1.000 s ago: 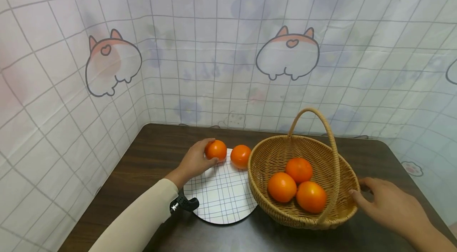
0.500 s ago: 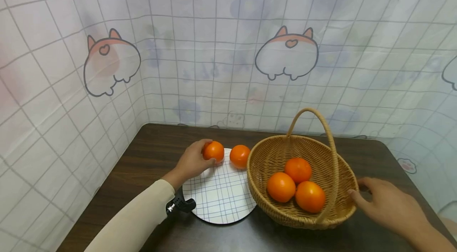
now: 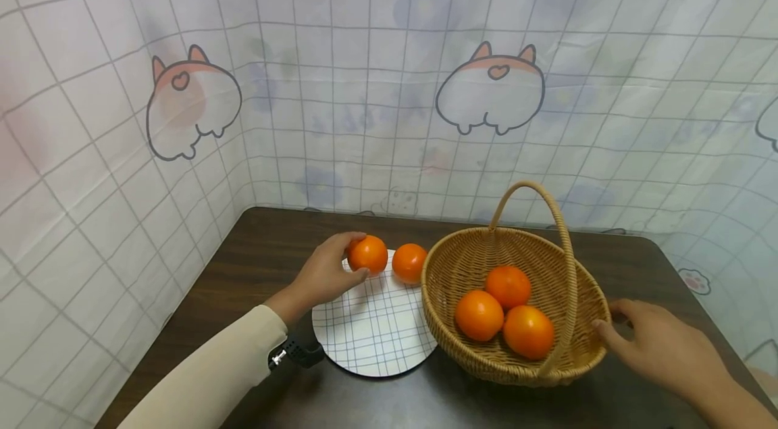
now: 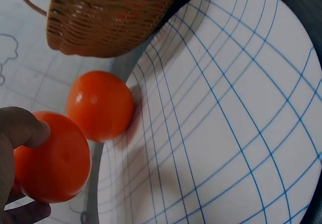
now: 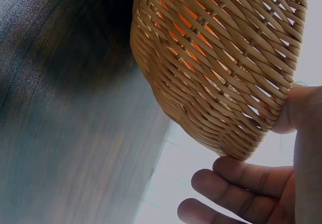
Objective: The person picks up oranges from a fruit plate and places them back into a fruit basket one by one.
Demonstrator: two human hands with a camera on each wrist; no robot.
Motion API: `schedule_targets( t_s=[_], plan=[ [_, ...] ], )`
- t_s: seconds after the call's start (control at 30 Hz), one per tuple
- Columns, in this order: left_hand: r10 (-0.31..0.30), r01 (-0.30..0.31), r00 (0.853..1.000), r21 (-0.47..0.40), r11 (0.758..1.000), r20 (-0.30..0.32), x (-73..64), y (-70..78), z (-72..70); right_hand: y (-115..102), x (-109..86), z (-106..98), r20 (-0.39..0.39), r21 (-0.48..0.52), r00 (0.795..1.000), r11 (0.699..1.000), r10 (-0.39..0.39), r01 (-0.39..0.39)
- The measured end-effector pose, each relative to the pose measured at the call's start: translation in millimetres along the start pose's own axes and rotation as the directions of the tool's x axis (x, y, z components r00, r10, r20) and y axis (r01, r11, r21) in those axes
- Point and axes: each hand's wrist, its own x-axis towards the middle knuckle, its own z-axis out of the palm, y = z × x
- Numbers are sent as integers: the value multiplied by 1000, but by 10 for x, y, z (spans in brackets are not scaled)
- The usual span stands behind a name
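My left hand holds a smooth, round orange fruit between thumb and fingers, over the back left edge of a round white plate with blue grid lines. Just right of it, a second such fruit sits at the plate's far edge. A wicker basket with a tall handle stands to the right, with three more orange fruits inside. My right hand grips the basket's right rim, thumb at the rim and the index finger against the outer weave.
Everything stands on a dark wooden table. Behind and to the left hangs a white gridded curtain with cartoon prints. The basket overlaps the plate's right edge in the head view, and its handle arches high over the fruit.
My left hand keeps its hold on the fruit and appears slightly higher, with the wrist and sleeve shifted left. The right hand and the basket stay in place.
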Motion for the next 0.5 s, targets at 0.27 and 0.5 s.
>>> schedule_targets(
  t_s=[0.27, 0.5],
  plan=[
    [58, -58, 998, 7, 998, 13, -68, 229, -86, -3, -5, 1, -6, 14, 1000, 1000, -3, 3],
    [115, -115, 993, -2, 993, 21, -107, 367, -114, 0, -9, -5, -4, 18, 1000, 1000, -8, 8]
  ],
)
